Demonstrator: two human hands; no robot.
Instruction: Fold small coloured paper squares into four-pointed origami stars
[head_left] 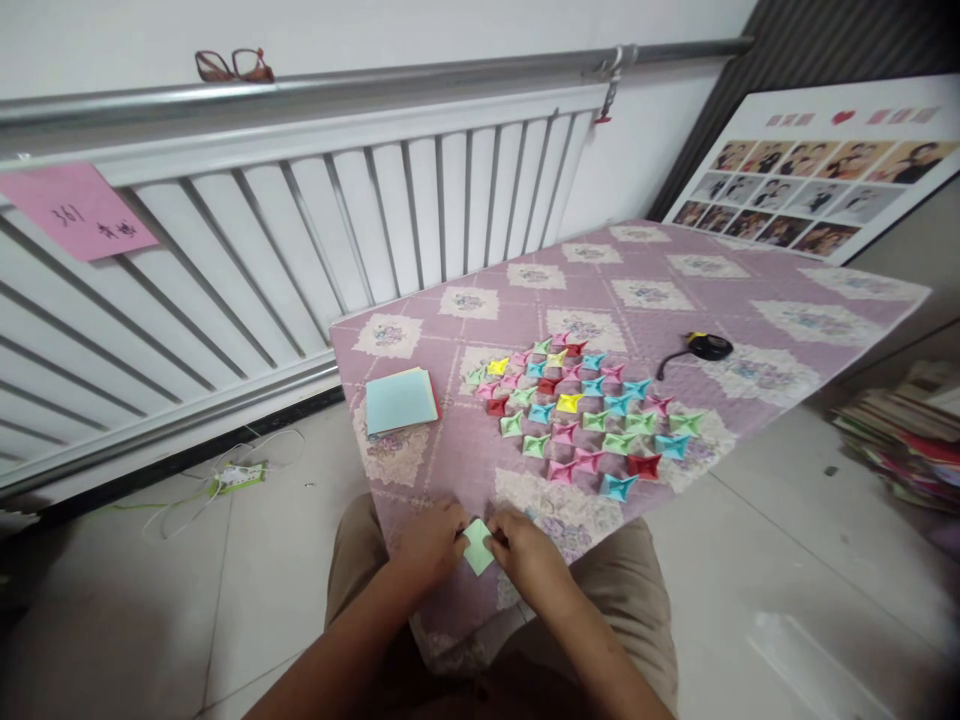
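Note:
A small light green square of folded paper (478,550) lies at the near part of the table, turned so that one corner points toward me. My left hand (433,540) pinches its left side. On its right side my right hand (525,550) does the same, with thumb and fingertips closed on the edge. Beyond my hands, several small folded paper boats (568,403) in pink, green, blue, yellow and red stand in slanting rows. To the left is a stack of coloured paper sheets (401,402), light blue on top.
A patterned pink tablecloth (450,340) covers the table. A black tape measure (709,346) lies to the right. Behind stands a white radiator (420,210), with glasses (234,66) on the pipe above. A photo board (817,180) leans at the back right.

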